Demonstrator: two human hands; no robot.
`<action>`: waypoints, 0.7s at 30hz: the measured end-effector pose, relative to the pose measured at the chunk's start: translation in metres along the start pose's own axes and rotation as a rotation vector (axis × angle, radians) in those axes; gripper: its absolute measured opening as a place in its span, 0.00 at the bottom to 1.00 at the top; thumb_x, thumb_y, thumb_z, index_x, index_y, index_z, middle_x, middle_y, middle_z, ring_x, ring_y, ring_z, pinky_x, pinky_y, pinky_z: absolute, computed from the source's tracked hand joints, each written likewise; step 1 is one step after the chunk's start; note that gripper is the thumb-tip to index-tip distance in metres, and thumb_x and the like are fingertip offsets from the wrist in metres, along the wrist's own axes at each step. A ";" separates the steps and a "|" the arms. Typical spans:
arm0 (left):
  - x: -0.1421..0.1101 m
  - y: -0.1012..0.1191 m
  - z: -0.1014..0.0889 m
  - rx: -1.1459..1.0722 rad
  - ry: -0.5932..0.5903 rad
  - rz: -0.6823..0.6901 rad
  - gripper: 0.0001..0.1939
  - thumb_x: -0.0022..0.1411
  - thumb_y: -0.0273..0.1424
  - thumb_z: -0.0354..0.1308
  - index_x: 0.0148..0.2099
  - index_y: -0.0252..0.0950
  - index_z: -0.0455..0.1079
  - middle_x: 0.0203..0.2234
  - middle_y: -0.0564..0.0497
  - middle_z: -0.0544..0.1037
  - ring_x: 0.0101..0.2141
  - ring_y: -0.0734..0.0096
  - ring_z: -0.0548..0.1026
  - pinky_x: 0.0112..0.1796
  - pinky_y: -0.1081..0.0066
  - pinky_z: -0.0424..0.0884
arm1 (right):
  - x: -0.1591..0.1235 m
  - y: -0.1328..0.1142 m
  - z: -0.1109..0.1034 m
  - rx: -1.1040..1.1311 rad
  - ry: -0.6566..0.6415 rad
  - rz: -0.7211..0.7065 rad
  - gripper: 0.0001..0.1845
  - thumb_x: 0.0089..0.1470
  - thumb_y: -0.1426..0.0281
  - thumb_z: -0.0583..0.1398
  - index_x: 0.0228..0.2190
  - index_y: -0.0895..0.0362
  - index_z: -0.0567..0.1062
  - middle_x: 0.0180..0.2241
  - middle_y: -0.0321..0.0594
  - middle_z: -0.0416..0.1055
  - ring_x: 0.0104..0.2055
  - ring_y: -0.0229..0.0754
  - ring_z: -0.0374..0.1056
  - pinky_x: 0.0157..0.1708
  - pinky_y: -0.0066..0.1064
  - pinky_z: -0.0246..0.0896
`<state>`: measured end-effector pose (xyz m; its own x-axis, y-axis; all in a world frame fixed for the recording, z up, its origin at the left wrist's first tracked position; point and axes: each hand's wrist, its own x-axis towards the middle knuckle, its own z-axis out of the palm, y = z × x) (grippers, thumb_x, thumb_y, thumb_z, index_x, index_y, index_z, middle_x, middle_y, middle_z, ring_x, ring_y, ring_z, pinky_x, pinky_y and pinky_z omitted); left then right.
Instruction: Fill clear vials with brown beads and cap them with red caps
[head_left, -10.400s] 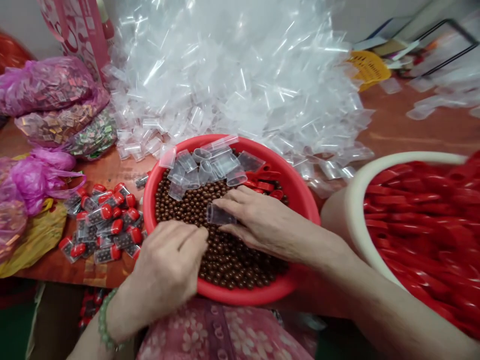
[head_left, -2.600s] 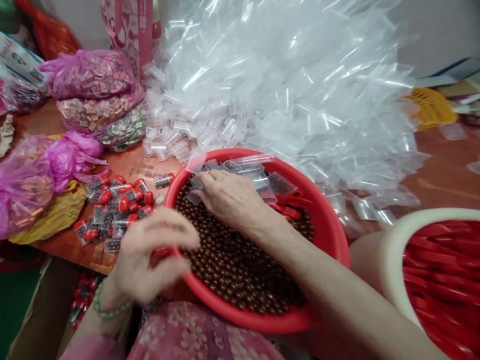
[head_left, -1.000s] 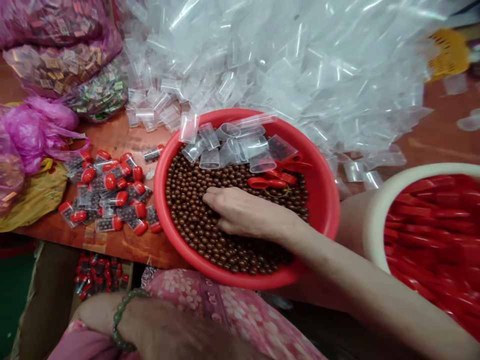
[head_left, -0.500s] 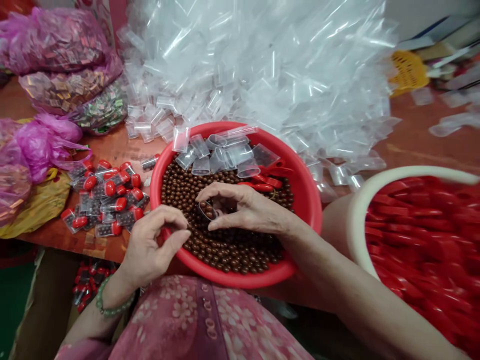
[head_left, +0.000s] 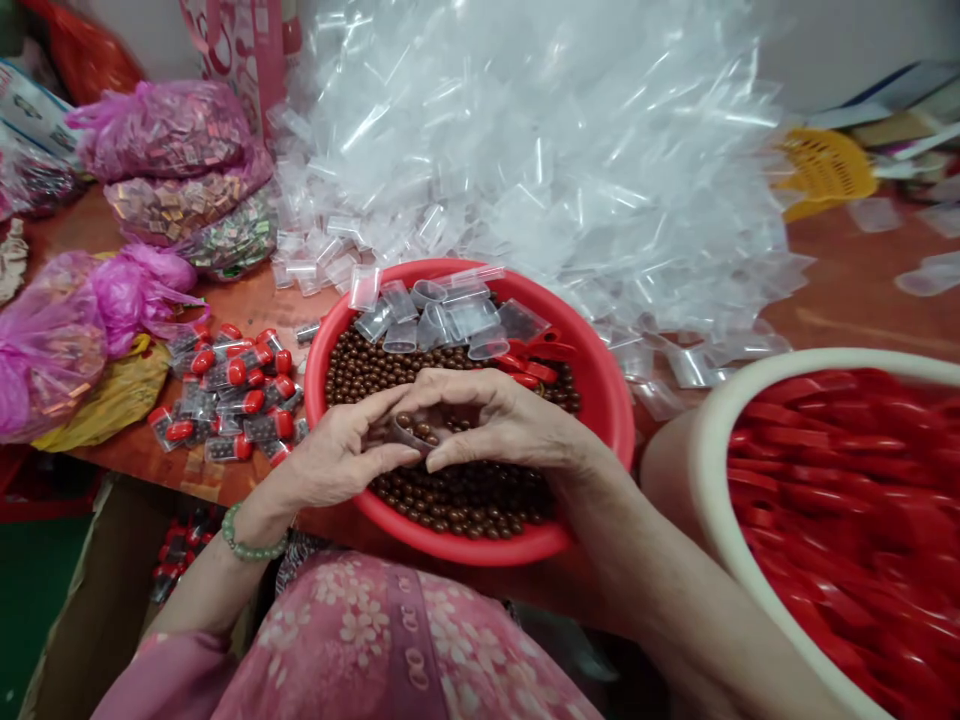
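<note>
In the frame's centre, the right hand [head_left: 510,420] holds a clear plastic tube [head_left: 409,440] of brown balls [head_left: 421,431], long axis unclear; the left hand [head_left: 334,455] curves beside its mouth, its grip uncertain.

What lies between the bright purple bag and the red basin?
A pile of red-capped clear containers lies there on the table, in the head view.
</note>
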<state>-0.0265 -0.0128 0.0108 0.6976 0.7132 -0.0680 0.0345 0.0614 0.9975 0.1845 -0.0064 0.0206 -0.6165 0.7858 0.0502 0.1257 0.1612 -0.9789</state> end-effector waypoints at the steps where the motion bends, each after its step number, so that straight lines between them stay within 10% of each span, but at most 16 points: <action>1: -0.001 0.001 0.002 0.073 0.034 0.025 0.27 0.61 0.29 0.59 0.62 0.34 0.64 0.53 0.43 0.76 0.50 0.62 0.76 0.52 0.65 0.70 | -0.001 -0.001 0.000 0.011 -0.002 0.015 0.21 0.48 0.58 0.69 0.42 0.56 0.79 0.30 0.34 0.67 0.32 0.35 0.63 0.34 0.29 0.61; 15: 0.003 -0.001 0.011 0.291 0.340 0.101 0.25 0.61 0.31 0.58 0.59 0.31 0.66 0.50 0.43 0.78 0.48 0.62 0.77 0.51 0.65 0.71 | -0.002 0.001 0.005 0.162 0.201 0.036 0.30 0.43 0.65 0.71 0.49 0.55 0.73 0.34 0.35 0.70 0.30 0.33 0.65 0.32 0.27 0.64; 21: 0.009 0.004 0.007 0.264 0.282 0.120 0.20 0.62 0.30 0.58 0.56 0.34 0.68 0.48 0.45 0.78 0.47 0.64 0.77 0.50 0.67 0.70 | -0.002 0.003 0.003 0.221 0.181 0.033 0.35 0.43 0.66 0.71 0.53 0.53 0.69 0.33 0.33 0.69 0.29 0.33 0.65 0.31 0.27 0.65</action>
<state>-0.0152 -0.0113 0.0145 0.4858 0.8701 0.0834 0.1726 -0.1890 0.9667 0.1843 -0.0094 0.0166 -0.4635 0.8855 0.0325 -0.0413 0.0150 -0.9990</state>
